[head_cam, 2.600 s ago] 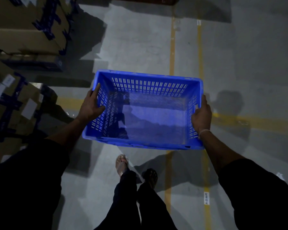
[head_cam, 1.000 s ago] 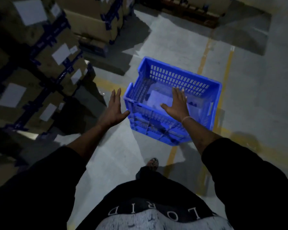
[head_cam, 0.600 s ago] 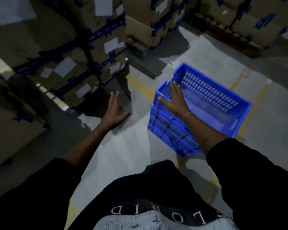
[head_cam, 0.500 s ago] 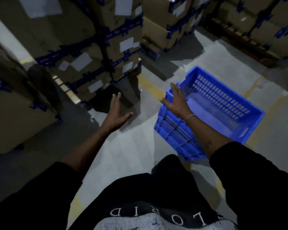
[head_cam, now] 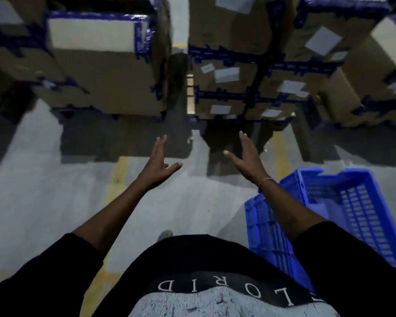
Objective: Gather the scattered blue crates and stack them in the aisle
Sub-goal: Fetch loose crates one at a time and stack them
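blue crate [head_cam: 343,209] rests on the floor [head_cam: 44,191], near right; my left hand [head_cam: 157,165] and right hand [head_cam: 247,156] hang spread, empty; i judge further crates remain ungathered.

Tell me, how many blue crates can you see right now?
1. The blue crate sits on the floor at lower right, partly behind the person's right arm. Others may lie outside the view.
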The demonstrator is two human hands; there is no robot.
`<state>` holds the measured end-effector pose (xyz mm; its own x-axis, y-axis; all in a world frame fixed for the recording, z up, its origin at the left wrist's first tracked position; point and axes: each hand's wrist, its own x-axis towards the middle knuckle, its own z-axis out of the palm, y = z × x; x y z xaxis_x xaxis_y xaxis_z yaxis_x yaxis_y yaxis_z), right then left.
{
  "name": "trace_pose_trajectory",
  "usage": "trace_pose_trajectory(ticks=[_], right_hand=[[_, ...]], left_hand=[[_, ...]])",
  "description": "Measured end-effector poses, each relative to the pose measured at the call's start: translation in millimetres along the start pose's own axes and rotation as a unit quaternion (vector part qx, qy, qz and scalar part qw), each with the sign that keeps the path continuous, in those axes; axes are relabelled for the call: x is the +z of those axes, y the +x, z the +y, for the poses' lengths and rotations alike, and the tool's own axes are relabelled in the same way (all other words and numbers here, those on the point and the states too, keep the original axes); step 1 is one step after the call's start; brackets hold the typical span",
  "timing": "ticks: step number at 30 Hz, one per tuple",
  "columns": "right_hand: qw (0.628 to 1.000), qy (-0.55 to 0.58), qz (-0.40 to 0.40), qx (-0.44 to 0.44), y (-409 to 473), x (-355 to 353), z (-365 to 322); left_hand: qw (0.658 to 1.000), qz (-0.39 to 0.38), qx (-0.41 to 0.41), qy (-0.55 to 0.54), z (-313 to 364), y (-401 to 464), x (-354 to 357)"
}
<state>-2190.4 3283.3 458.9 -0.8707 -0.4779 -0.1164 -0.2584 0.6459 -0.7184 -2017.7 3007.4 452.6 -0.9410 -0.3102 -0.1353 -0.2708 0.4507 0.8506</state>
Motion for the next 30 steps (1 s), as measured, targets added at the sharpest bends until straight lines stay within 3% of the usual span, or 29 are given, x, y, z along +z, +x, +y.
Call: trace_pose_trajectory(ticks=[10,21,30], right_hand=[[0.975,-0.006,-0.178,-0.132,19,80,-75],[0.938,-0.007,-0.294,-0.183,2,226,-221],[0.908,0.005,-0.351,-0.23,-8,361,-346]], left_hand=[[0.969,0.204,-0.13,-0.055,-47,-133,-32],[0.921,0.326,-0.197,-0.085,-139,-242,-135],[0.888,0.382,-0.238,-0.095,-218,-322,-243]])
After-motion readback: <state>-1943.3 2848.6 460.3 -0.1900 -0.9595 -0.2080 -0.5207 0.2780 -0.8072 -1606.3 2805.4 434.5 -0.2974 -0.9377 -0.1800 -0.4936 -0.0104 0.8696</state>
